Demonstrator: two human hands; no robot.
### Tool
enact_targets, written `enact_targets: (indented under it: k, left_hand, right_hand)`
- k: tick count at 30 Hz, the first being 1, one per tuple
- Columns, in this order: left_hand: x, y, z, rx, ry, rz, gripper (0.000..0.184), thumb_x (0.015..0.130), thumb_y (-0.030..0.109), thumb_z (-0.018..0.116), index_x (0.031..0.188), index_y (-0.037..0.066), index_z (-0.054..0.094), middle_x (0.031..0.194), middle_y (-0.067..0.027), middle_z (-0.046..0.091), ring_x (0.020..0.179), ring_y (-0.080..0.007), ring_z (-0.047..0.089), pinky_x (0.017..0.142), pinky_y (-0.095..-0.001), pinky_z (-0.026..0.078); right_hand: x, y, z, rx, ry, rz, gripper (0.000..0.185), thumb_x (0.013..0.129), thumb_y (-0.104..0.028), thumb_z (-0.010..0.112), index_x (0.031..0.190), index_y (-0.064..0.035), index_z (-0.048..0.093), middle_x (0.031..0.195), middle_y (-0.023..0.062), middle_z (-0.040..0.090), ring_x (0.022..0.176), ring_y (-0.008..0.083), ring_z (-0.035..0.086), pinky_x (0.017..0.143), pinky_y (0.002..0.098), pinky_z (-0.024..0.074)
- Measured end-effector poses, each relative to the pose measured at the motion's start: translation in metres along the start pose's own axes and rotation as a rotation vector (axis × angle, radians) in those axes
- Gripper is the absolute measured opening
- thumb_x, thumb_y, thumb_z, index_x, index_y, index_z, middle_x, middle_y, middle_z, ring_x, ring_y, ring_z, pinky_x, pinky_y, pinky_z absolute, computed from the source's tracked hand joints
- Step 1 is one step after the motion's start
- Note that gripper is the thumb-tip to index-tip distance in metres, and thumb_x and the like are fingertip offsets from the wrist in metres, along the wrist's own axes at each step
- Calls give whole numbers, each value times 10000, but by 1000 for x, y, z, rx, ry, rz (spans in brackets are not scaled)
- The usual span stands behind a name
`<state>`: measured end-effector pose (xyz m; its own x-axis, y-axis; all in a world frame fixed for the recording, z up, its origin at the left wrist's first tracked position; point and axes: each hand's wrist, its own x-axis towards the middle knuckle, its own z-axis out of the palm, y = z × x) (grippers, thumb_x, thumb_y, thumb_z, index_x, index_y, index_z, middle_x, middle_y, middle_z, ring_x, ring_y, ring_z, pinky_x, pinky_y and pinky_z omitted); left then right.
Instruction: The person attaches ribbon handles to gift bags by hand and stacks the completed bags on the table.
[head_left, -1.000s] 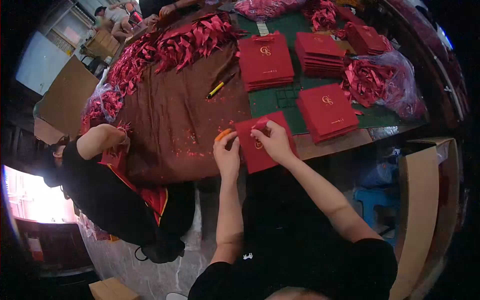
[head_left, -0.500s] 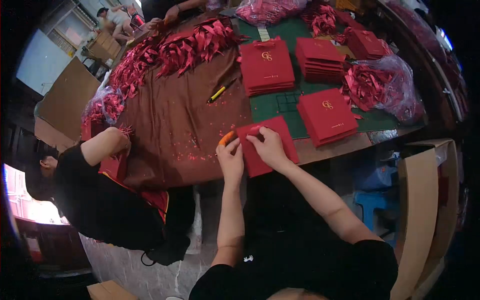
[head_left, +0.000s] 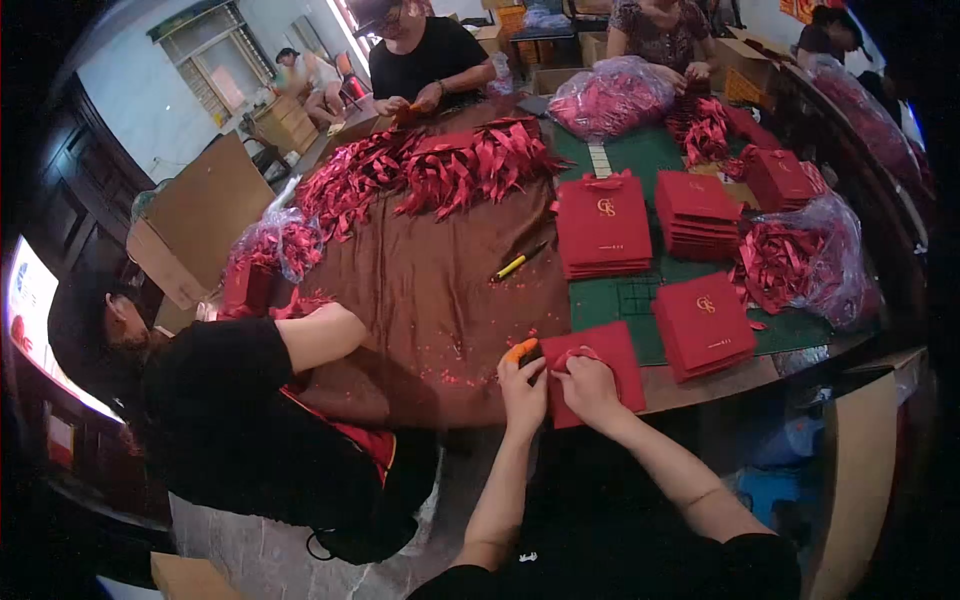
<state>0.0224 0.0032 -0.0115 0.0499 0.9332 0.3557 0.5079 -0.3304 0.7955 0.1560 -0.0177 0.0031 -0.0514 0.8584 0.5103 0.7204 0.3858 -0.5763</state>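
A red paper bag (head_left: pixel 629 345) lies flat at the near edge of the table, under my two hands. My left hand (head_left: pixel 524 395) is closed at the bag's left edge around a small orange-and-dark tool (head_left: pixel 521 350); its exact kind is hard to make out. My right hand (head_left: pixel 590 388) is closed over the bag, with its fingers pinching a red ribbon (head_left: pixel 577 354) that shows just above the knuckles. The fingertips are partly hidden. Right of my hands sits a stack of red bags (head_left: pixel 705 325) with gold lettering.
More red bag stacks (head_left: pixel 604 225) stand on the green mat (head_left: pixel 610 300). Ribbon piles (head_left: pixel 470 170) and plastic bags of ribbon (head_left: pixel 800 260) lie around. A yellow cutter (head_left: pixel 512 266) rests on the brown cloth. A co-worker (head_left: pixel 230 400) sits close on my left; others work across the table.
The camera view has tilted up and turned left, so more people show at the back. My right hand has curled closer over the bag. The neighbour's arm now reaches further right.
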Motion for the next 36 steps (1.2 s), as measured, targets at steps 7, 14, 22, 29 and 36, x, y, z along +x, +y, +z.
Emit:
enact_targets:
  k: [7,14,22,29,36]
  left_hand:
    - [-1,-5,2,-4,-4,26,211,731,-14,678,930,54,693,1262,-97,546,1262,-309,403,1055,-413,329]
    - [-2,-9,6,19,-11,67,193,747,3,670,929,64,687,1293,-113,527,1295,-332,366,1064,-438,300]
    - [-4,-4,-1,-5,-23,83,314,801,-15,643,1113,25,649,1413,-104,403,1336,-274,348,1074,-356,324]
    - [-7,-14,-5,-47,-45,83,290,794,9,665,1079,54,687,1435,-102,366,1366,-271,296,1098,-361,290]
    - [-7,-5,-8,-36,-43,85,254,781,-2,669,1018,78,711,1416,-102,403,1371,-291,286,1100,-390,284]
  right_hand:
    - [3,9,4,117,39,220,115,792,-90,645,798,-7,565,789,185,599,796,381,589,703,453,466]
    - [1,8,7,202,149,242,133,797,-93,659,820,3,571,815,177,604,810,355,599,692,420,473]
    - [8,5,-4,266,54,317,143,820,-138,646,856,-8,599,864,173,624,846,350,609,731,409,474]
    - [23,12,-9,289,-178,333,180,800,-194,672,891,-45,627,860,164,646,841,346,621,716,425,478]
    - [30,-1,-23,253,-301,399,140,807,-162,649,870,-42,611,862,165,630,847,353,605,714,450,471]
